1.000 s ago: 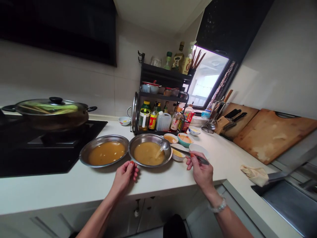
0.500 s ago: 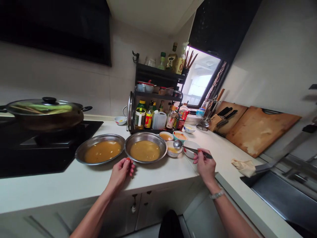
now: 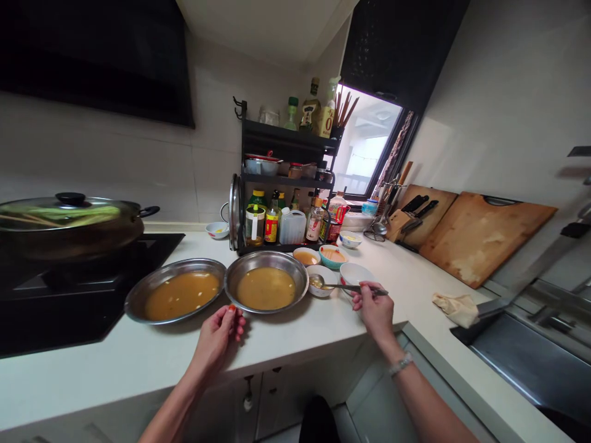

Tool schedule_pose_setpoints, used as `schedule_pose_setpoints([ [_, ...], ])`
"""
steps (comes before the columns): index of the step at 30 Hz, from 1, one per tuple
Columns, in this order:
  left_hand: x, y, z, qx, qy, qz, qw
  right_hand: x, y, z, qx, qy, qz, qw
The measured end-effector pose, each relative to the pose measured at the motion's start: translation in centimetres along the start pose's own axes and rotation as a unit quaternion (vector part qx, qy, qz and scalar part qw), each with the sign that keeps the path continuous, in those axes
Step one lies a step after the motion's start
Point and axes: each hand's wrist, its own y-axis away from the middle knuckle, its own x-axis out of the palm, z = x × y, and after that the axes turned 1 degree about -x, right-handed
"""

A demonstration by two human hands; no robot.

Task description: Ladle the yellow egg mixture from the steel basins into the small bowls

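Note:
My right hand (image 3: 376, 307) grips a metal spoon (image 3: 341, 286) by its dark handle. The spoon's round bowl is down inside a small bowl (image 3: 322, 291) of yellowish contents. Just behind the handle stands a white bowl (image 3: 355, 272). Close to the front rims of two metal dishes, my left hand (image 3: 221, 326) has its fingers curled closed, with nothing visible in them. The right metal dish (image 3: 231, 289) and the left metal dish (image 3: 132, 304) both hold a shallow layer of brownish liquid with pale bits. Behind the spoon sit a bowl of orange liquid (image 3: 306, 256) and a teal-rimmed bowl (image 3: 333, 257).
A black rack (image 3: 286, 179) with bottles and jars stands at the back. On the left, a lidded pan (image 3: 74, 231) sits on the black stove (image 3: 83, 307). Cutting boards (image 3: 489, 237), a knife block (image 3: 401, 223), a cloth (image 3: 456, 309) and a sink (image 3: 521, 357) are to the right.
The spoon has gone down from above the small yellowish bowl into it, my right hand lowering slightly. My left hand stays curled by the dishes. The whole view has shifted a little.

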Motion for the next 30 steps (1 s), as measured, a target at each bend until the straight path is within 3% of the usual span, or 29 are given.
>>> schedule_pose_setpoints([
  [6, -0.2, -0.2, 0.2, -0.017, 0.007, -0.007, 1.000, -0.2, -1.0, 0.3, 0.072, -0.075, -0.051, 0.993],
  [17, 0.3, 0.5, -0.6, -0.016, 0.001, -0.010, 1.000, -0.1, -1.7, 4.7, 0.034, -0.103, -0.044, 0.993],
  [25, 0.5, 0.6, -0.4, 0.016, -0.060, -0.006, 0.998, 2.4, -0.5, 6.0, 0.015, -0.120, 0.016, 0.992],
  [30, 1.2, 1.7, 0.1, 0.018, -0.072, -0.022, 0.997, 3.6, 1.6, 5.7, -0.044, -0.085, 0.114, 0.989],
])
